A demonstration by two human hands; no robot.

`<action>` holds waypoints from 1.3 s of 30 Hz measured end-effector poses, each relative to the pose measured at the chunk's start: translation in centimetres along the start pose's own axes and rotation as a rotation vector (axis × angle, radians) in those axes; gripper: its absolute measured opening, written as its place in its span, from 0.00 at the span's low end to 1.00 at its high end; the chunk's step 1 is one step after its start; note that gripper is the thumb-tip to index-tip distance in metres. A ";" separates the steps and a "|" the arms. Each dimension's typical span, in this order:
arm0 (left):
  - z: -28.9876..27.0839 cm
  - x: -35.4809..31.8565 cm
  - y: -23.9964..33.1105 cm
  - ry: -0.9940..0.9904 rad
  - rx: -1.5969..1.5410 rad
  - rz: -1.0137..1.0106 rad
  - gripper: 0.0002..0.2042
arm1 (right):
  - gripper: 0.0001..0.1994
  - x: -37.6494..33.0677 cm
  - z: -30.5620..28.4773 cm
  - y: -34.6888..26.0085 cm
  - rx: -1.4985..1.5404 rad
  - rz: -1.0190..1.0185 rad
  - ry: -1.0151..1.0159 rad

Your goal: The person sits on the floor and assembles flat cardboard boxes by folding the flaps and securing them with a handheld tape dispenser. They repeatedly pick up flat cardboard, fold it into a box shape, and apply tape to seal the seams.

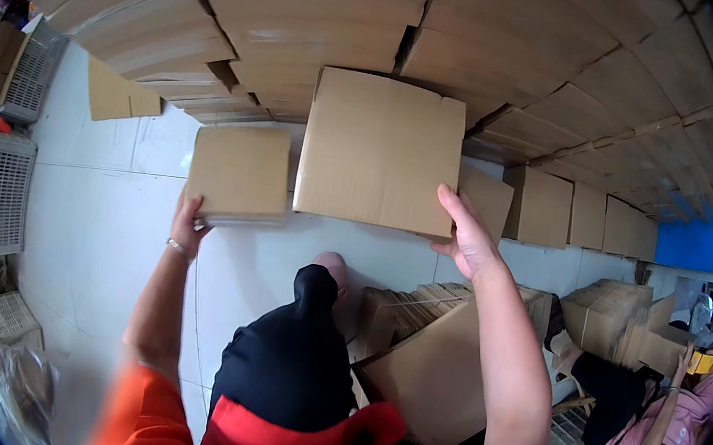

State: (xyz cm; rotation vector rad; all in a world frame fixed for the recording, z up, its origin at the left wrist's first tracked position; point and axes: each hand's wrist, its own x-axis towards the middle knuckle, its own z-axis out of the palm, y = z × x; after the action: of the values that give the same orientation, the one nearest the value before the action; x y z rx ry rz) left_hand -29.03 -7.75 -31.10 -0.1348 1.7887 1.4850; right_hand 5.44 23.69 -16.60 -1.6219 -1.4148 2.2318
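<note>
My left hand [189,223] grips the near left corner of a smaller brown cardboard box [242,171], thumb on top and fingers underneath. A larger cardboard box [382,149] is in front of me, right of the smaller one. My right hand [469,237] holds its lower right corner, thumb on the face and fingers below the edge. Both boxes are plain and look closed on the sides I see. Whether the larger one rests on anything beneath it cannot be seen.
Stacked cartons [312,14] form a wall ahead, with a row of boxes [587,212] along its foot at right. Bundled flat cardboard [417,311] and a leaning sheet [436,372] are by my right leg. White crates [7,195] stand left. A person in pink [662,434] works at far right.
</note>
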 end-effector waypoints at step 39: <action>-7.8 6.3 3.6 -0.039 -0.014 -0.155 0.27 | 0.41 1.3 -3.9 -0.1 -0.766 -0.325 0.717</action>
State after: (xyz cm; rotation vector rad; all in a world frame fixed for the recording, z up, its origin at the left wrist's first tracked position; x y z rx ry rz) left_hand -39.18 -10.96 -32.18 -0.2443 1.6970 1.3815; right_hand 7.86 26.89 -17.64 -1.8649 -2.1508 0.7897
